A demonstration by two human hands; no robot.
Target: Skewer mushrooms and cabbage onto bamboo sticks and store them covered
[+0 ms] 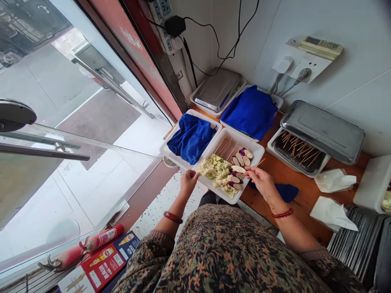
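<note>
Right hand (259,179), the nearer one, thumb and finger pinched on the pale eggplant slice (238,169); it lies at ten o'clock from that palm, long axis roughly nine to three! Left hand (188,181), fingertips together beside the cauliflower (222,183), hold unclear. The white tray (257,152) rests at the wooden table's (305,189) edge; blue towel (192,136) at ten, steel lid (324,130) at two, glass door (85,183) at nine.

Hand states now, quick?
Left hand: closed at the white tray's edge; what it grips can't be told.
Right hand: closed, seemingly on an eggplant slice.
</note>
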